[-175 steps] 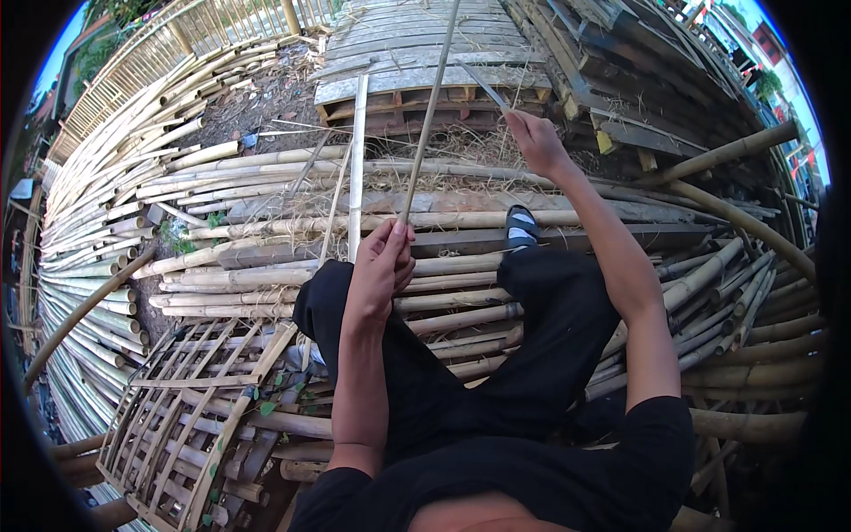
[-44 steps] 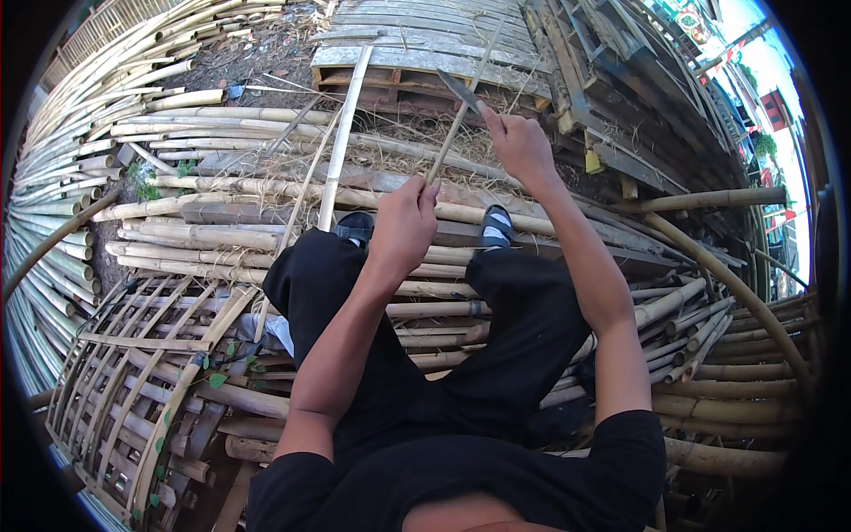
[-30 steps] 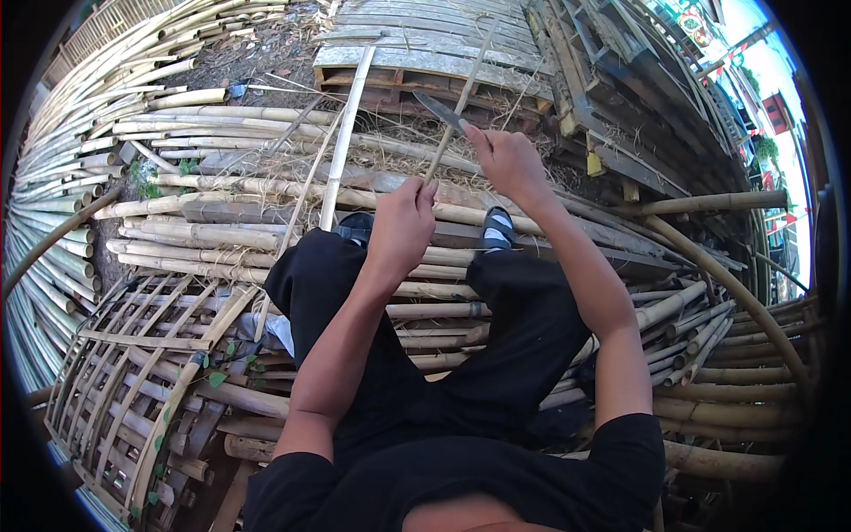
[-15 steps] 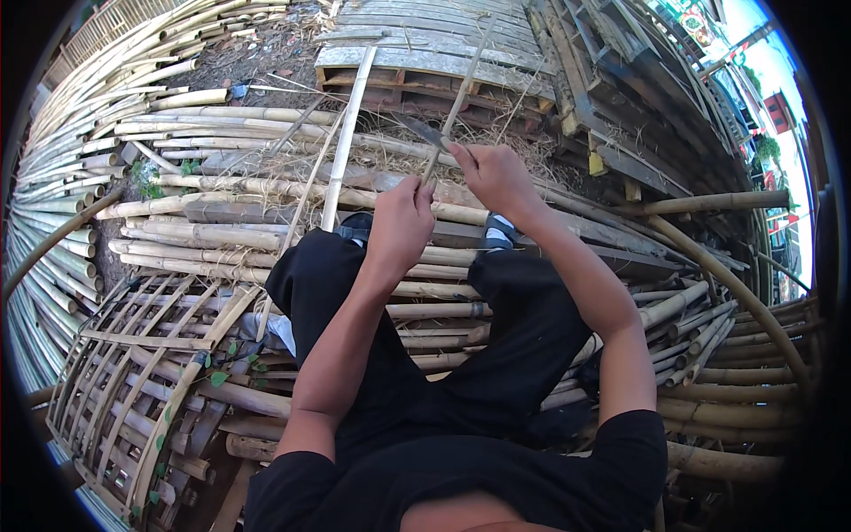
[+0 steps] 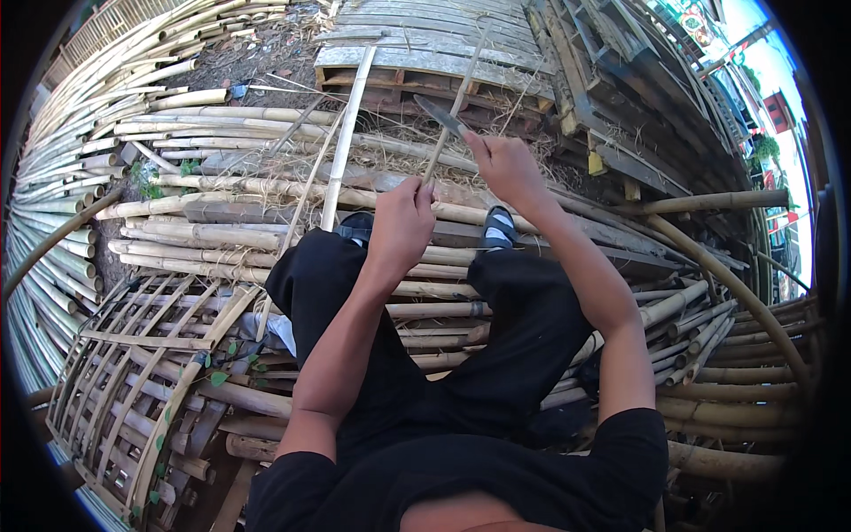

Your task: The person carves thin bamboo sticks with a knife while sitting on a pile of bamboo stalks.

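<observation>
My left hand [image 5: 403,222] is closed round the near end of a thin bamboo strip [image 5: 459,97], which slants away from me up over the wooden pallet. In my right hand [image 5: 511,173] is a knife [image 5: 438,113], gripped with the thumb along it; its handle is hidden in my fist. The blade points up and to the left and crosses the strip, apparently against it, well beyond my left hand. A wider pale bamboo strip [image 5: 350,133] lies to the left, beside a thinner strip [image 5: 312,182].
Bamboo poles [image 5: 195,232] lie in rows beneath and around my feet. Ahead is a wooden pallet [image 5: 390,58]; more pallets [image 5: 638,97] are stacked at the right. A woven bamboo lattice [image 5: 133,341] stands at the lower left. Dry shavings [image 5: 417,146] litter the poles.
My right hand and the knife have moved up and away along the strip, farther from my left hand. The left hand stays nearly in place on the strip.
</observation>
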